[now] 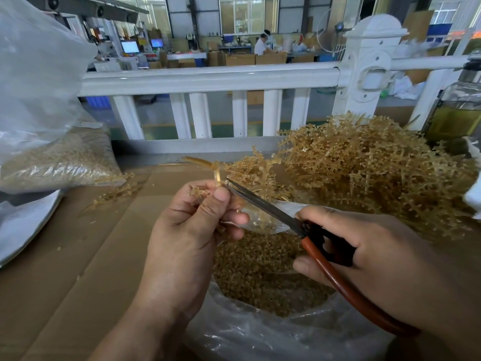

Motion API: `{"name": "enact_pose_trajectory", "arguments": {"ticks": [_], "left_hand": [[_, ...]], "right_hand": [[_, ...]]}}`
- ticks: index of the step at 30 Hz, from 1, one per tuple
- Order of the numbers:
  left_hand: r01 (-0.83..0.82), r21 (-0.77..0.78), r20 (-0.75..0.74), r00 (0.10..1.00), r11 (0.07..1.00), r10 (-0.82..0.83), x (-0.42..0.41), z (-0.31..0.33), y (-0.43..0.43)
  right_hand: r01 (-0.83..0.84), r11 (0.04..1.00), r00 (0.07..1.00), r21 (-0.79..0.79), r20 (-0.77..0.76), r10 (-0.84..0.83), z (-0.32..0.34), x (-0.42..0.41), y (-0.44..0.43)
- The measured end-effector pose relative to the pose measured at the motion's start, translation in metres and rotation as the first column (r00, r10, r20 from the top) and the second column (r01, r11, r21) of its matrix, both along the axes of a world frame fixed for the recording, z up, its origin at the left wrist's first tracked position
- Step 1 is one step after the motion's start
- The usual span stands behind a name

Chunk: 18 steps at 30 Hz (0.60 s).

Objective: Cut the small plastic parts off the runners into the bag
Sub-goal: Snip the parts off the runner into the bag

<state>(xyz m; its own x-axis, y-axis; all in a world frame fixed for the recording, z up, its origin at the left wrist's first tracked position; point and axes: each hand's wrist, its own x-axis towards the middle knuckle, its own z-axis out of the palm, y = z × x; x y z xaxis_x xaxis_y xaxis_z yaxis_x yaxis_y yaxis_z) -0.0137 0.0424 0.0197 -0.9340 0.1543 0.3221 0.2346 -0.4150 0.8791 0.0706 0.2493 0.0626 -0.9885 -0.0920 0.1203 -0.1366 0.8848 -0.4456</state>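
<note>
Pinching one tan runner [205,163] between thumb and curled fingers, the left hand [187,230] holds it just over the far rim of the open bag [260,332], near centre. The right hand [369,246], fingers wrapped round the red handles, sets the scissors [260,203] tips against the runner beside the thumb. Judgement: snip close to the stem, over the bag mouth, thumb clear of the blades. Uncut runner pile [377,173] lies far right.

Single view: head-worn wide-angle camera, facing forward and down over the cardboard-covered table [78,256]. Close range: left hand [187,230] and right hand [364,256] fill the lower centre, directly above the open bag [260,334]. White railing [208,76] and the workshop floor beyond occupy the upper frame.
</note>
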Motion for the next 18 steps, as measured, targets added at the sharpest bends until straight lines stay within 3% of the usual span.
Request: {"name": "enact_pose_trajectory", "arguments": {"ticks": [12, 18], "left_hand": [[-0.010, -0.007, 0.008, 1.000, 1.000, 0.010, 0.0008, -0.0002, 0.0016], [0.057, 0.056, 0.061, 0.996, 0.997, -0.060, 0.0024, 0.0017, 0.0012]], "right_hand": [[-0.023, 1.000, 1.000, -0.003, 0.004, 0.023, 0.0033, 0.0008, -0.0018], [-0.028, 0.999, 1.000, -0.039, -0.013, 0.028, 0.0012, 0.0001, -0.0037]]}}
